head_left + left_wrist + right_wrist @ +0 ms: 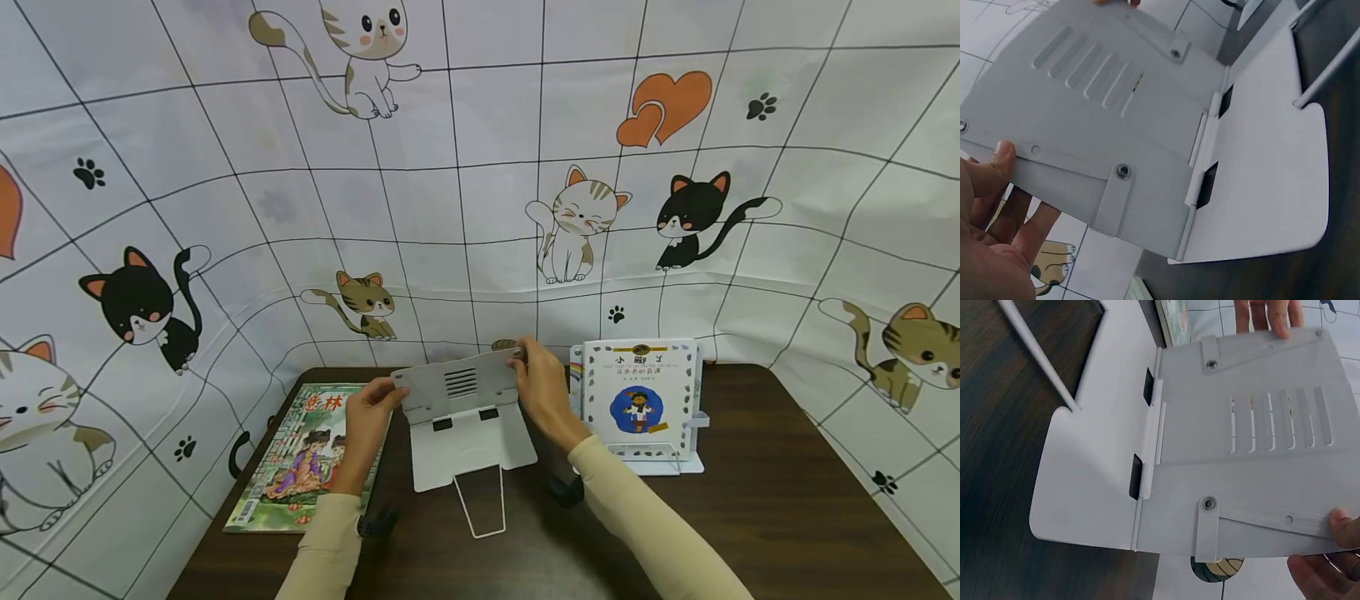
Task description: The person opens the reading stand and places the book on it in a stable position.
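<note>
A white-grey metal book stand (472, 446) is held up over the middle of the table. Its slotted upper panel (1085, 94) tilts up from a hinge, and a flat white base plate (1094, 469) lies below. A thin wire leg (504, 500) extends toward the front. My left hand (367, 421) pinches the panel's left edge between thumb and fingers. At the upper right corner, my right hand (542, 387) grips the opposite edge; its thumb lies on the near face in the right wrist view. Metal arms (1210, 528) run along the panel's sides.
To the left lies a colourful magazine (300, 467) on the dark wood table (780, 500). On the right, a white book (637, 400) leans upright on another stand (663, 468). Behind the table hangs a cat-patterned sheet (495, 208).
</note>
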`<state>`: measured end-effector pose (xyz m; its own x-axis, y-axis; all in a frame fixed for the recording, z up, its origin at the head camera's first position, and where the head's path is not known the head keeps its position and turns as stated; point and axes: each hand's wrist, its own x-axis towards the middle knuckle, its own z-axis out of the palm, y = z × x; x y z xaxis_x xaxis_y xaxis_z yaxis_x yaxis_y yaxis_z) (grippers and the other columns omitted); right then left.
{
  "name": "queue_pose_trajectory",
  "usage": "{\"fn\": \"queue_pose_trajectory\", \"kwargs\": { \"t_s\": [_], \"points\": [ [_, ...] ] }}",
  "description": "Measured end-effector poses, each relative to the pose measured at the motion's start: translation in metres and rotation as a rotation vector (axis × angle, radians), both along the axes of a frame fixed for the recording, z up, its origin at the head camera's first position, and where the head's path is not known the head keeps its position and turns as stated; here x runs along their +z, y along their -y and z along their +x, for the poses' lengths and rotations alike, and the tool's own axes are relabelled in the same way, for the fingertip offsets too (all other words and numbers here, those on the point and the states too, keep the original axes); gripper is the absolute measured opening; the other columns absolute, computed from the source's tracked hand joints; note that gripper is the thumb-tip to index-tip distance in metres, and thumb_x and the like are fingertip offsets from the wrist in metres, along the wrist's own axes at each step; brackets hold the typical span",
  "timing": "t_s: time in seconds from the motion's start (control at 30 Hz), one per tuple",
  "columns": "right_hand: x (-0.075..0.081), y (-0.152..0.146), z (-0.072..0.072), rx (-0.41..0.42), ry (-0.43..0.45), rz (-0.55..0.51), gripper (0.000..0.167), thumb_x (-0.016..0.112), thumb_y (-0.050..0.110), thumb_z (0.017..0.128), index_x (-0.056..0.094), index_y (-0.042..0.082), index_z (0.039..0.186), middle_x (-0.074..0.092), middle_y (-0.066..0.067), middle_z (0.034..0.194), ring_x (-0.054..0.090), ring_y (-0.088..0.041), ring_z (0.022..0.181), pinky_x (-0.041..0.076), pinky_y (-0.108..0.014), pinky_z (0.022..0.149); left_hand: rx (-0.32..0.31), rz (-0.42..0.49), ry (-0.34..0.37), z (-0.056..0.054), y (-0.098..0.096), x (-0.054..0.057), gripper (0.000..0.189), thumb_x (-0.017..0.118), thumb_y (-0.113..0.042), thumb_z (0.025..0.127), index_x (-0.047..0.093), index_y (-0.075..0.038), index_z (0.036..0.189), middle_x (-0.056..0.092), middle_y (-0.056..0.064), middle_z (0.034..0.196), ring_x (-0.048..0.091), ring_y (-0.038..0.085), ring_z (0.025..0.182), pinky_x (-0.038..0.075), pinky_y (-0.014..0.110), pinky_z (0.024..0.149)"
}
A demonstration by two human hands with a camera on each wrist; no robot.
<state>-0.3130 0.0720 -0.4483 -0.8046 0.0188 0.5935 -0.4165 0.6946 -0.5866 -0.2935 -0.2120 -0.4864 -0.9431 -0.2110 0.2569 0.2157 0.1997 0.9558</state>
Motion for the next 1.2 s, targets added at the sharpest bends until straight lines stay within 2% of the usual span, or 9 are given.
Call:
{"fn": "queue_pose_trajectory", "kwargs": {
  "t_s": [0.2,0.4,0.53,0.63,0.77,0.9,1.0,1.1,1.2],
  "points": [
    [0.001,-0.010,0.008,-0.016,-0.050,0.032,0.014,0.076,0.008,0.097,0.067,0.001,0.105,0.077,-0.014,0.095,0.075,-0.031,0.085,0.060,-0.048,0.074,-0.026,0.010,-0.049,-0.022,-0.007,-0.002,0.019,0.079,-0.008,0.096,0.075,0.005,0.110,0.076,0.005,0.097,0.070,0.000,0.087,0.059,0.018,0.082],
    [0.001,-0.016,0.012,0.007,-0.064,0.027,0.011,0.074,0.001,0.097,0.069,-0.001,0.107,0.077,-0.014,0.097,0.078,-0.029,0.088,0.061,-0.044,0.073,-0.060,0.066,-0.083,-0.037,-0.013,-0.003,0.019,0.077,-0.002,0.096,0.073,0.010,0.109,0.076,0.004,0.094,0.071,-0.001,0.088,0.059,0.017,0.082],
    [0.002,-0.019,0.014,-0.004,-0.045,0.035,0.013,0.077,0.007,0.097,0.068,0.001,0.103,0.076,-0.014,0.095,0.075,-0.028,0.083,0.060,-0.043,0.070,-0.063,0.099,-0.089,-0.042,-0.017,-0.002,0.016,0.077,0.002,0.095,0.071,0.013,0.105,0.074,-0.002,0.088,0.070,-0.001,0.084,0.058,0.016,0.080],
    [0.003,-0.020,0.018,-0.008,-0.037,0.037,0.019,0.078,0.008,0.096,0.068,0.000,0.109,0.075,-0.015,0.098,0.074,-0.029,0.085,0.061,-0.044,0.073,-0.059,0.108,-0.078,-0.041,-0.019,-0.002,0.016,0.077,0.004,0.095,0.070,0.015,0.104,0.072,-0.006,0.086,0.070,0.000,0.083,0.058,0.016,0.079],
    [0.001,-0.020,0.027,0.007,-0.099,0.022,0.027,0.078,0.004,0.096,0.065,-0.002,0.119,0.069,-0.018,0.109,0.073,-0.030,0.092,0.062,-0.042,0.077,-0.058,0.109,-0.064,-0.040,-0.019,-0.002,0.016,0.076,0.004,0.095,0.070,0.015,0.105,0.073,-0.008,0.085,0.069,-0.001,0.083,0.058,0.016,0.079],
    [-0.003,-0.019,0.043,0.050,-0.215,0.045,0.022,0.077,0.002,0.096,0.067,-0.001,0.115,0.062,-0.019,0.121,0.068,-0.028,0.093,0.060,-0.038,0.076,-0.049,0.105,-0.068,-0.040,-0.019,-0.003,0.010,0.077,0.005,0.094,0.072,0.011,0.101,0.073,-0.008,0.085,0.069,-0.001,0.082,0.057,0.016,0.078],
    [-0.007,-0.017,0.055,0.073,-0.287,0.090,0.019,0.079,0.000,0.093,0.069,0.001,0.109,0.062,-0.018,0.124,0.065,-0.023,0.088,0.057,-0.035,0.072,-0.027,0.089,-0.074,-0.040,-0.020,-0.003,0.008,0.078,0.003,0.094,0.073,0.008,0.098,0.074,-0.003,0.085,0.068,-0.001,0.081,0.056,0.015,0.077],
    [-0.011,-0.012,0.070,0.144,-0.295,0.140,0.018,0.080,-0.003,0.091,0.069,0.004,0.104,0.066,-0.012,0.111,0.066,-0.018,0.084,0.057,-0.030,0.069,-0.004,0.067,-0.072,-0.041,-0.020,-0.003,0.010,0.079,0.002,0.093,0.073,0.009,0.099,0.076,0.003,0.087,0.068,-0.001,0.081,0.056,0.015,0.076],
    [-0.019,-0.004,0.086,0.308,-0.231,0.239,0.018,0.081,-0.002,0.090,0.069,0.009,0.100,0.070,-0.002,0.098,0.069,-0.012,0.082,0.059,-0.024,0.071,0.015,0.051,-0.074,-0.041,-0.021,-0.003,0.006,0.079,0.002,0.093,0.075,0.006,0.098,0.077,0.007,0.089,0.067,-0.001,0.080,0.055,0.015,0.075]
  ]
}}
